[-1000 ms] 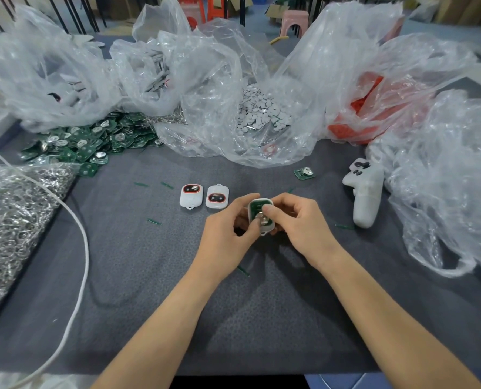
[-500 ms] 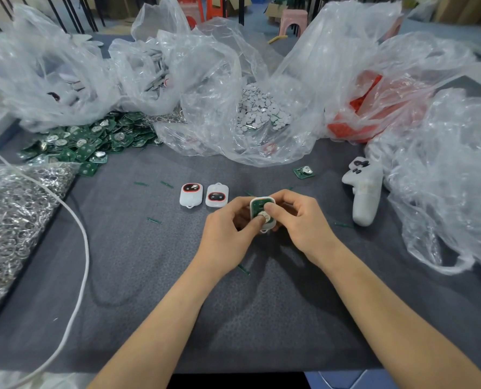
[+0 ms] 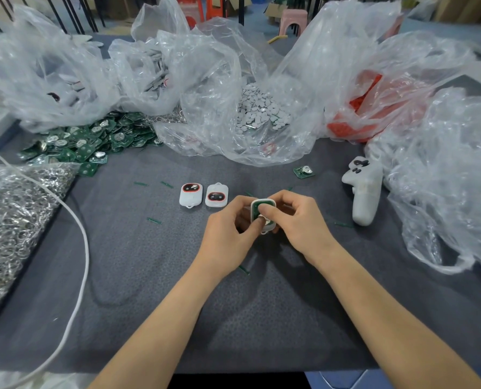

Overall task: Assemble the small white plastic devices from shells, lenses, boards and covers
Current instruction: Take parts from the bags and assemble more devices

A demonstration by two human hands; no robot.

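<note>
Mid-mat, slightly right of centre: both hands hold one white shell [image 3: 271,226], open side facing up toward the camera, with a green board [image 3: 255,209] seated inside it. Left hand [image 3: 228,228] is curled round the shell's left edge, thumb tip pressed on the near part of the board; its other fingers are behind the shell, mostly hidden. Right hand [image 3: 301,220] grips the right edge, thumb tip on the board's middle, touching the left thumb; its fingers curl over the far rim. So the shell is pinched with thumbs in front and fingers behind. Can't tell if it touches the grey mat [image 3: 149,276]. Just left of the hands: two finished devices [image 3: 190,194] flat, side by side. Farther right: loose board [image 3: 303,172], white controller [image 3: 364,189]. Far left: pile of green boards [image 3: 85,141]. Near left: bag of metal rings [image 3: 12,220], white cable [image 3: 79,248] beside it.
</note>
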